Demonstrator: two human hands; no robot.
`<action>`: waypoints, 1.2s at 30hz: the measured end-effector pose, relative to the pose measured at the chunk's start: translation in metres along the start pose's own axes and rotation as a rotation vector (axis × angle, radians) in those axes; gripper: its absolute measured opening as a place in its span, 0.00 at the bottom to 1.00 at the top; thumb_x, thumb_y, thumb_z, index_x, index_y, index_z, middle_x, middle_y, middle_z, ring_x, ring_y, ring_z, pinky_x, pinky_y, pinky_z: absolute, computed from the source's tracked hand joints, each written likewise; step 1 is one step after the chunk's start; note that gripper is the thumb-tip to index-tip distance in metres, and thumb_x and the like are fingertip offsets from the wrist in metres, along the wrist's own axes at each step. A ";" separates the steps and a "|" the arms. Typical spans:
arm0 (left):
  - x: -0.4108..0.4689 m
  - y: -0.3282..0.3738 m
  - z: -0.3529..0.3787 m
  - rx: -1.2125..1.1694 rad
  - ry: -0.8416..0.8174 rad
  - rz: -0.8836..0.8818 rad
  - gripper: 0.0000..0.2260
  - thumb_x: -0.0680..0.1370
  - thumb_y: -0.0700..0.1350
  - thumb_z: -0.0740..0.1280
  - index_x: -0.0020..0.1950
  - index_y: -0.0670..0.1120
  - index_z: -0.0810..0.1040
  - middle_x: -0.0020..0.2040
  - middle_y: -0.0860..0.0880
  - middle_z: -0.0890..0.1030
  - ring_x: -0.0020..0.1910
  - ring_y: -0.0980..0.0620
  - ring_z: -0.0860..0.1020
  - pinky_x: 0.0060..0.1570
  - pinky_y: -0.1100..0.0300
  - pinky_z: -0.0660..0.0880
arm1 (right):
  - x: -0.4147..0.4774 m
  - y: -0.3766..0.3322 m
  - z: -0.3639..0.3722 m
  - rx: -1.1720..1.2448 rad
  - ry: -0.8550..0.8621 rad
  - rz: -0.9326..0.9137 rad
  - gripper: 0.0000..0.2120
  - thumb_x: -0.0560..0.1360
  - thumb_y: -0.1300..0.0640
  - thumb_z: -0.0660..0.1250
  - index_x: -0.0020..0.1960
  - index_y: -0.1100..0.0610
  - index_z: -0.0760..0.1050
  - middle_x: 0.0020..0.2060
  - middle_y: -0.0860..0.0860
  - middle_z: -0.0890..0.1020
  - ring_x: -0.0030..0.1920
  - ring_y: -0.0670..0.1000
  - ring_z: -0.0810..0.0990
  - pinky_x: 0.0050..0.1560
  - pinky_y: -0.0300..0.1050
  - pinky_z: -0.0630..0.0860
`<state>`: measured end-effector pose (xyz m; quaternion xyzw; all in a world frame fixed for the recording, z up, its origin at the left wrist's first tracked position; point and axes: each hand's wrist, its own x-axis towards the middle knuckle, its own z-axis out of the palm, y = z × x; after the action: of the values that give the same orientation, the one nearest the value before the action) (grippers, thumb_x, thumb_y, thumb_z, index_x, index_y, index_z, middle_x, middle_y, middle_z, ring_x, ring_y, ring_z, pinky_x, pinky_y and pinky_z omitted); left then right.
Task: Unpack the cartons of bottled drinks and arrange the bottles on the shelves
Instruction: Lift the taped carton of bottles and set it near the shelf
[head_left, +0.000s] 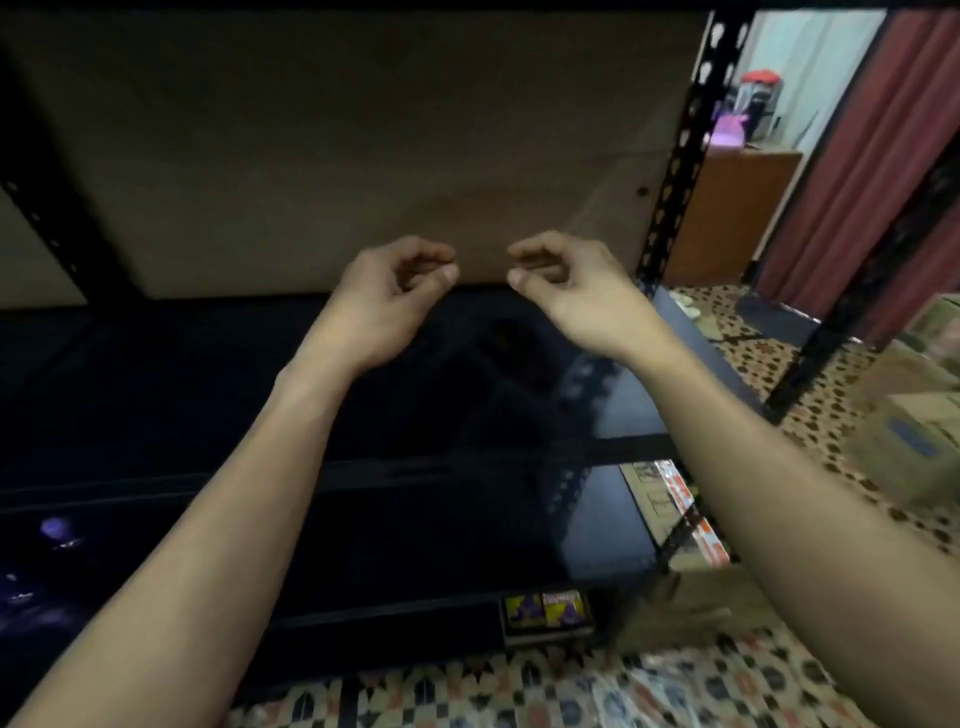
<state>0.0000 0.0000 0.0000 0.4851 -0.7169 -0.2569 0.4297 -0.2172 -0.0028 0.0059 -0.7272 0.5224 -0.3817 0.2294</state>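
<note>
Both my arms reach over a dark glossy shelf board (467, 519) of a black metal rack. My left hand (395, 291) and my right hand (561, 286) hover side by side near the back of the shelf, a small gap between them. The fingers of each hand are curled toward the thumb, and I see nothing held in either. At the far left, low in the dark, faint purple-capped bottles (54, 527) show on a lower level. Cardboard cartons (914, 441) stand on the floor at the right.
A brown board (363, 156) closes the rack's back. A black perforated upright (685, 156) stands at the right. A carton with red-and-white tape (685, 514) lies under the shelf's right end, and a small yellow-purple box (545, 610) sits by the front edge. The floor is patterned tile (623, 691).
</note>
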 end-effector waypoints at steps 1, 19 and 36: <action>-0.001 0.000 0.010 -0.031 -0.010 -0.005 0.09 0.80 0.51 0.68 0.58 0.54 0.81 0.53 0.54 0.83 0.54 0.59 0.81 0.60 0.61 0.76 | -0.006 0.007 -0.003 0.038 0.016 0.003 0.13 0.79 0.51 0.69 0.63 0.52 0.78 0.51 0.42 0.82 0.55 0.43 0.81 0.63 0.45 0.77; -0.015 0.092 0.257 -0.225 -0.408 0.029 0.08 0.82 0.44 0.65 0.54 0.42 0.82 0.48 0.48 0.86 0.44 0.51 0.84 0.43 0.55 0.78 | -0.155 0.158 -0.150 0.258 0.223 0.182 0.09 0.80 0.61 0.67 0.58 0.54 0.80 0.49 0.55 0.86 0.47 0.46 0.84 0.52 0.41 0.79; 0.001 0.116 0.519 -0.189 -0.461 -0.155 0.12 0.80 0.49 0.68 0.63 0.49 0.78 0.56 0.56 0.81 0.55 0.60 0.79 0.56 0.61 0.76 | -0.231 0.378 -0.282 0.170 0.253 0.579 0.10 0.83 0.55 0.63 0.59 0.53 0.81 0.47 0.47 0.87 0.48 0.45 0.85 0.51 0.43 0.78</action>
<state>-0.5043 0.0196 -0.1669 0.4248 -0.7294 -0.4589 0.2773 -0.7002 0.0995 -0.1738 -0.4733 0.6983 -0.4301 0.3215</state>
